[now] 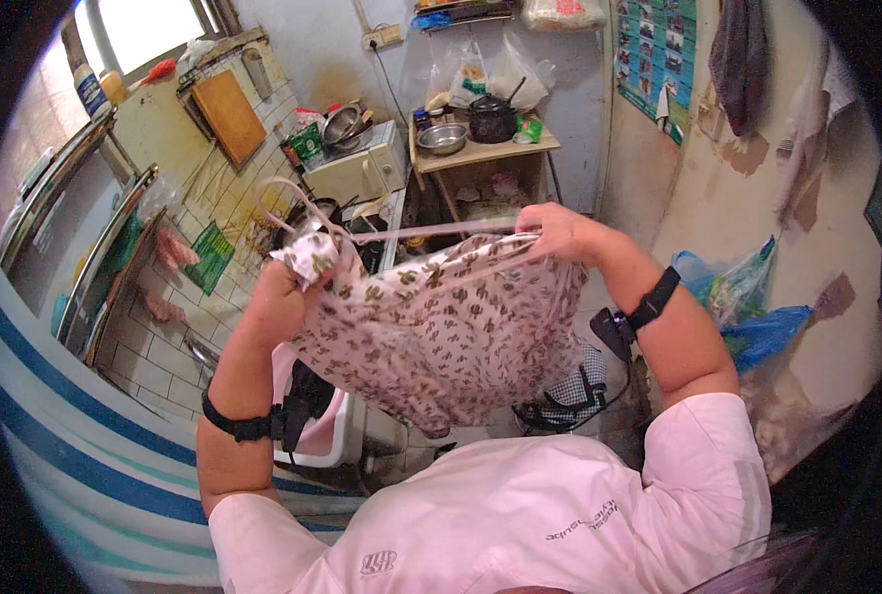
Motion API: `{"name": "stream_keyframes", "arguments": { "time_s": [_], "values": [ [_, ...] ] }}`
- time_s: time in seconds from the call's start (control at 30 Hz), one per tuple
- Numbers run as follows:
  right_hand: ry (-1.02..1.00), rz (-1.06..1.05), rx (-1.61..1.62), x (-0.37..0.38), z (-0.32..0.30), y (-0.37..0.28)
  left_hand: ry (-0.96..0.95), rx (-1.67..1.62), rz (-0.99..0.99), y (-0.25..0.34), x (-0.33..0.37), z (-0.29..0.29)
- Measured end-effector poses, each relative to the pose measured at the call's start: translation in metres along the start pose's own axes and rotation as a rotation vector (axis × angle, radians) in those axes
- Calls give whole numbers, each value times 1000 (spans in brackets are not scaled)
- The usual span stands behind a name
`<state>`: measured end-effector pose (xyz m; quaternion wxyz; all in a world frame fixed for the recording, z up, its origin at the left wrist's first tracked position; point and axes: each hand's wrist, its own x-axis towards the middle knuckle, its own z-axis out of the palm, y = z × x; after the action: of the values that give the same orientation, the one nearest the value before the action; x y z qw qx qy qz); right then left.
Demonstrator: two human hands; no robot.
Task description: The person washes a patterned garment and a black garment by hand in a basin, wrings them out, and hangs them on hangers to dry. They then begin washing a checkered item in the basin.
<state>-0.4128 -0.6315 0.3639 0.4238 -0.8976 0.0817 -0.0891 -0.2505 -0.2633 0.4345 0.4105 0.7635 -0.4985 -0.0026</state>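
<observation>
Between both raised hands hangs a pink cactus-print garment (441,327), spread in mid-air above a pink tub (314,436). Left hand (281,297) has its fingers closed on one upper corner; right hand (550,230) pinches the other corner and its thin straps (401,234).
</observation>
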Motion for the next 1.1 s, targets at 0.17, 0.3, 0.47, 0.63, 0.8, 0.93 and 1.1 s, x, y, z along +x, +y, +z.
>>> {"name": "stream_keyframes", "arguments": {
  "time_s": [0.17,0.3,0.47,0.63,0.8,0.93,1.1],
  "values": [
    [-86,118,-156,-7,-31,-30,-154,145,45,9,0,29],
    [83,24,-227,-12,-19,-37,-308,498,25,-14,5,48],
    [88,-49,207,-61,25,-88,-3,587,32,-28,6,69],
    [-7,13,-109,-102,43,-116,104,356,304,-46,12,48],
    [710,-254,-679,-138,60,-144,111,129,445,-17,12,32],
    [874,-265,-966,-159,87,-181,82,-15,607,-10,12,31],
    [788,18,-487,-177,118,-194,-77,-149,807,31,-2,60]
  ]
}}
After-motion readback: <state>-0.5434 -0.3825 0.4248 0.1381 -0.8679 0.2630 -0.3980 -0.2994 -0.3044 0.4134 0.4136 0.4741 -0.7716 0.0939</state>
